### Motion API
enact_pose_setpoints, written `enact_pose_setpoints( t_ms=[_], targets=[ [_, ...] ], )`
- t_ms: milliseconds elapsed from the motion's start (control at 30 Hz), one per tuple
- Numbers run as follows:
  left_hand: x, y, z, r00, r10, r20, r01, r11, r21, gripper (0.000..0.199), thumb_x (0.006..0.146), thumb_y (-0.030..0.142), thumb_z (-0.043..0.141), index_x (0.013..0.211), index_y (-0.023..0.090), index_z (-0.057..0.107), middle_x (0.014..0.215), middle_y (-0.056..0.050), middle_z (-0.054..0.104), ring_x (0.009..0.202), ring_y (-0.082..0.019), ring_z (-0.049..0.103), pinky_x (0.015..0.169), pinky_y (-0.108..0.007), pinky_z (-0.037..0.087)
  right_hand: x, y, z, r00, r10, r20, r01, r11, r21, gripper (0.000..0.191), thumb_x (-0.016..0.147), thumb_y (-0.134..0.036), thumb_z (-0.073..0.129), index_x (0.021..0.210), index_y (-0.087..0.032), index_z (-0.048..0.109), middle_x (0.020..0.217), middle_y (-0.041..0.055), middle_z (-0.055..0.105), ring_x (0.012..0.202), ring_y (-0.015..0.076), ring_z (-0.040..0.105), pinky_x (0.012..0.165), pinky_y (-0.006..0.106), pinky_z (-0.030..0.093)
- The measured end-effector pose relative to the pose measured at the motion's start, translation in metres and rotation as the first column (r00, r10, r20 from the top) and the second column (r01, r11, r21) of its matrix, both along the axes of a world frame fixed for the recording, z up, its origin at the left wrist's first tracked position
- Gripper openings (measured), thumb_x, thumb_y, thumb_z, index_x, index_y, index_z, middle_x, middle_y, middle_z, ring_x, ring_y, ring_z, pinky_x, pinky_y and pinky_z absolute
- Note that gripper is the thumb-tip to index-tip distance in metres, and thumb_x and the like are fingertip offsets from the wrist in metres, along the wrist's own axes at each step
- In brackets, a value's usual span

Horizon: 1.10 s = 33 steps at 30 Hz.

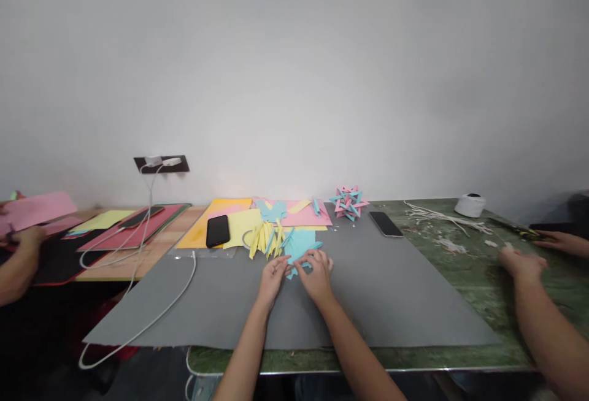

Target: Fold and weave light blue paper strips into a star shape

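Observation:
Over the grey mat, my left hand (273, 278) and my right hand (318, 275) are close together, each with thumb and finger pinched. A small folded piece of light blue paper (292, 267) appears to be between their fingertips; its shape is partly hidden. Just beyond the hands lie a light blue paper sheet (302, 240) and a pile of folded yellow paper strips (264, 239) with some blue strips among them. Farther back, near the wall, stands a pink and blue folded-paper star ball (350, 202).
The grey mat (207, 315) bears a black phone (218, 231), another phone (385, 224), yellow and pink sheets (243, 227) and a white cable (177, 300). At right, a co-worker's hands (522, 263) are near scissors (519, 229) and white cords (446, 217). Another person's hand (30, 238) holds pink paper at left.

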State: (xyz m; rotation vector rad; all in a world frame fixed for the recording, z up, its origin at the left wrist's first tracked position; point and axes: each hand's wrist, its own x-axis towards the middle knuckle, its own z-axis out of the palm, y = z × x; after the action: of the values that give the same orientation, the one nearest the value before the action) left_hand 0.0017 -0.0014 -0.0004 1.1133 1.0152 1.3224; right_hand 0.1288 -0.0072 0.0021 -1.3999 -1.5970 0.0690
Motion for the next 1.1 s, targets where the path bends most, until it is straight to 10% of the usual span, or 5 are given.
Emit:
enact_pose_setpoints(
  t_ms=[1100],
  targets=[
    [-0.0002,0.0008,0.0015,0.993,0.119,0.024,-0.117,0.992,-0.041,0.041,0.056,0.031,0.065,0.092,0.013,0.060,0.083,-0.009,0.066,0.081,-0.019,0.059,0.071,-0.027,0.046,0.0003,0.0033,-0.0032,0.975,-0.144,-0.170,0.147,0.989,0.005,0.034,0.064,-0.052,0.049,0.062,-0.019,0.054,0.072,0.0043,0.055,0.077,0.0197,0.046,0.075,0.033,0.027]
  ],
)
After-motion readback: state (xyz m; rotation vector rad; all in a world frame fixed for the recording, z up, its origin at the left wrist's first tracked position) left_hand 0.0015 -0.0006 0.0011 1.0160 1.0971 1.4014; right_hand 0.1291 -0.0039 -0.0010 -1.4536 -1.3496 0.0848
